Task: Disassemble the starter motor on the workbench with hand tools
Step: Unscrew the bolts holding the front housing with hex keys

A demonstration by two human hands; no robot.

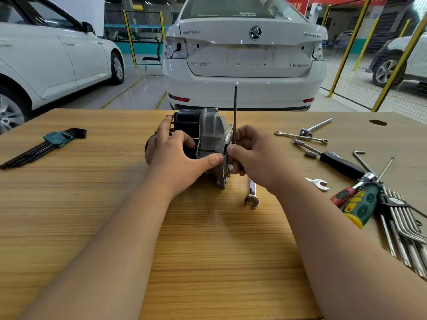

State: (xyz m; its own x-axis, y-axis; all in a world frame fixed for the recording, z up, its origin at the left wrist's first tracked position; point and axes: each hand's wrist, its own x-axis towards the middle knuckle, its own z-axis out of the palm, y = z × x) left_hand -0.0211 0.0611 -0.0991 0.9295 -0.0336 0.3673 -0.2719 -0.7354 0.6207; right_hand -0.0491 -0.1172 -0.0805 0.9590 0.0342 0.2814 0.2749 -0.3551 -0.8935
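The starter motor (209,132), black body on the left and grey aluminium nose housing on the right, lies on its side in the middle of the wooden workbench (208,239). My left hand (175,155) grips the motor's black body, its thumb pressed against the housing flange. My right hand (251,155) pinches the lower part of a thin dark hex key (235,112) at the right face of the housing. The key's long arm stands upright. Its tip is hidden behind my fingers.
A green-holdered hex key set (46,144) lies at the left. To the right lie spanners (300,135), a black-handled driver (339,163), a green-yellow screwdriver (360,206) and several long silver keys (404,239). A spanner (252,197) lies just below the motor. White cars stand beyond the bench.
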